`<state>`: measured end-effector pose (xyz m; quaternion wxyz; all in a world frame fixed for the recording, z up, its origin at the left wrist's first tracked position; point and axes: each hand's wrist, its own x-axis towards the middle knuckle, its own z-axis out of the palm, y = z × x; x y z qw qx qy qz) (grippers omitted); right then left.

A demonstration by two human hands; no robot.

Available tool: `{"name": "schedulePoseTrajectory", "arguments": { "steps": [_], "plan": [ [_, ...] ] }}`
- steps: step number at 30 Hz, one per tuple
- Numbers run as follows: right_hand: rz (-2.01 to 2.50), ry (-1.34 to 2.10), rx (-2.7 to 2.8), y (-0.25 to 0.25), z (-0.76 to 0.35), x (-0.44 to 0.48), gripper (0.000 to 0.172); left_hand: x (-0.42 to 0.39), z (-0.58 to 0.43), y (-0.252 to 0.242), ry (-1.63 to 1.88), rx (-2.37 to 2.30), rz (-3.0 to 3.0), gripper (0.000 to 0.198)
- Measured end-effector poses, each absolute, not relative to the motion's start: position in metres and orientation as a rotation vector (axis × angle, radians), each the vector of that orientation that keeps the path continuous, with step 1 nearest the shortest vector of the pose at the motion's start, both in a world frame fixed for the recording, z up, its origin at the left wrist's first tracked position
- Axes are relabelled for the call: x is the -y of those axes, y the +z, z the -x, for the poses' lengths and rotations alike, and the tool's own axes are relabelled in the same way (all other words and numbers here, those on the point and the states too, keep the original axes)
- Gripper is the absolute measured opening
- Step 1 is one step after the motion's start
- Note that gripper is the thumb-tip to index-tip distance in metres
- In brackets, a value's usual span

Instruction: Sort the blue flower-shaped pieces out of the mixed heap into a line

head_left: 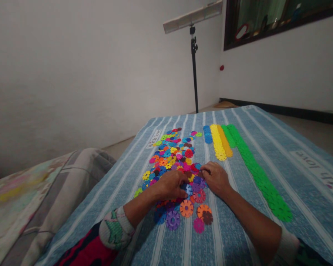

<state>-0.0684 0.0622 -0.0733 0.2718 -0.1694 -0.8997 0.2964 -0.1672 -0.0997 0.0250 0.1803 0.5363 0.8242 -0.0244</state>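
Observation:
A heap of small coloured plastic snowflake discs (173, 155) lies spread on a blue striped cloth (266, 129). My left hand (170, 184) rests on the near part of the heap with fingers curled over the discs. My right hand (215, 177) lies beside it, fingers bent and pinching at discs near the heap's right edge. What each hand grips is hidden by the fingers. To the right, discs are laid in sorted rows: blue (208, 134), yellow (218, 145), orange (225, 141) and a long green row (259, 175).
A black stand (194, 70) with a flat light bar rises behind the cloth by the white wall. A folded grey and patterned blanket (44, 195) lies at the left. A dark-framed window (280, 18) is at the upper right.

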Motion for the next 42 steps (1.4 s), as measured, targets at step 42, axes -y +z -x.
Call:
{"name": "schedulePoseTrajectory", "arguments": {
  "steps": [42],
  "plan": [
    [0.455,0.846,2.358,-0.072,0.075,-0.055,0.02,-0.104,0.266,-0.026,1.04,-2.619,-1.027,0.023]
  ]
}}
